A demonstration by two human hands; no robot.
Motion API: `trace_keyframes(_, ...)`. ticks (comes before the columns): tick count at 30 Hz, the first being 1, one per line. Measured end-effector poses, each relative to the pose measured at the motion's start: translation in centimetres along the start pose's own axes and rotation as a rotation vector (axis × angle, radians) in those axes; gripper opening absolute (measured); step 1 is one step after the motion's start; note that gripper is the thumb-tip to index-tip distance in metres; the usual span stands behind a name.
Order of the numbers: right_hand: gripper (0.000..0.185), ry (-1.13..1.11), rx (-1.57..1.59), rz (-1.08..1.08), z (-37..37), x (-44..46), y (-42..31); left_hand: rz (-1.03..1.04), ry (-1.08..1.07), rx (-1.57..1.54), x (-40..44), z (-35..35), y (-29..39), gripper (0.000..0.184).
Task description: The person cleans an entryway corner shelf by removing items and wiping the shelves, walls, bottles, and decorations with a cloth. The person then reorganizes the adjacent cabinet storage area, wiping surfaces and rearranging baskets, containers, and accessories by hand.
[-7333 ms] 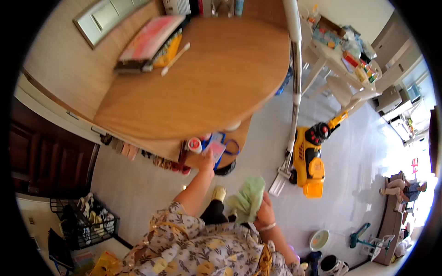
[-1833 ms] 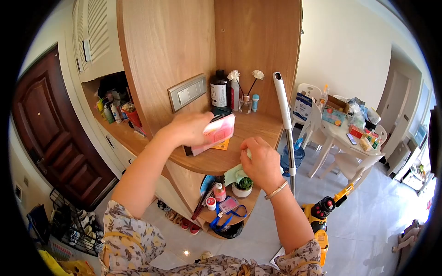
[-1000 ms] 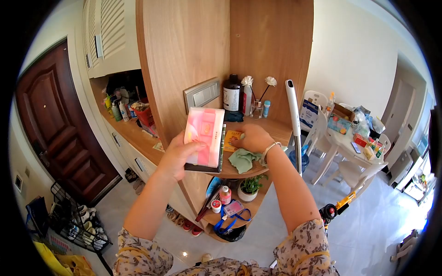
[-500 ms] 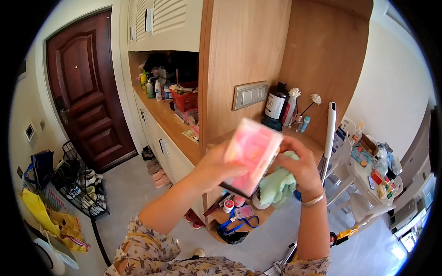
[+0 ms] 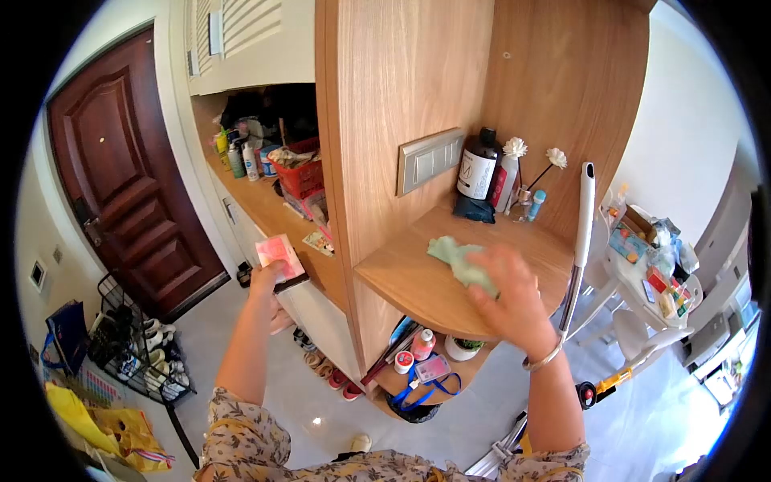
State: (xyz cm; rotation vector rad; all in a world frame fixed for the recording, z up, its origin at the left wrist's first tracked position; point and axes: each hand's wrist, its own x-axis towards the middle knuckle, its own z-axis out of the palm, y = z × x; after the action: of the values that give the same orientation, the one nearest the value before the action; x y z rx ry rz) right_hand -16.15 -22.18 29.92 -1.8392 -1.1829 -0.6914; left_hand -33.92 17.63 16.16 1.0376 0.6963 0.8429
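Observation:
A small box with a pink front (image 5: 281, 255) is in my left hand (image 5: 269, 277), closed round its lower edge beside the white cabinet front on the left. My right hand (image 5: 512, 301), slightly blurred, is over the rounded wooden shelf (image 5: 393, 261). Its fingers press on a pale green cloth (image 5: 455, 255) that lies crumpled on the shelf top, and part of the cloth is hidden under the fingers. Behind the cloth stand a dark bottle with a white label (image 5: 479, 169), a grey-and-red bottle (image 5: 504, 185) and a small blue-capped bottle (image 5: 536, 205).
White flowers (image 5: 556, 157) rise from a small glass bottle. A white pole handle (image 5: 585, 217) leans at the shelf's right edge. The lower shelf holds a pink bottle (image 5: 423, 344), a blue lanyard (image 5: 438, 390) and a potted plant (image 5: 463, 348). A red basket (image 5: 299, 175) sits in the cabinet niche.
My left hand has carried the pink box away to the left and lower. My right hand has brought the green cloth onto the shelf top. The view has shifted slightly.

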Motion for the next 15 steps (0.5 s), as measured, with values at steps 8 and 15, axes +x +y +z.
trace_keyframes(8,0.039,-0.661,0.031,-0.166,3.3,2.0,-4.0,0.299,0.188,0.584,11.0,1.4,-4.6,0.050)
trace_keyframes(15,0.039,-0.834,-0.080,-0.127,7.0,5.9,-1.6,0.296,0.251,0.914,15.0,2.3,-6.6,0.073)
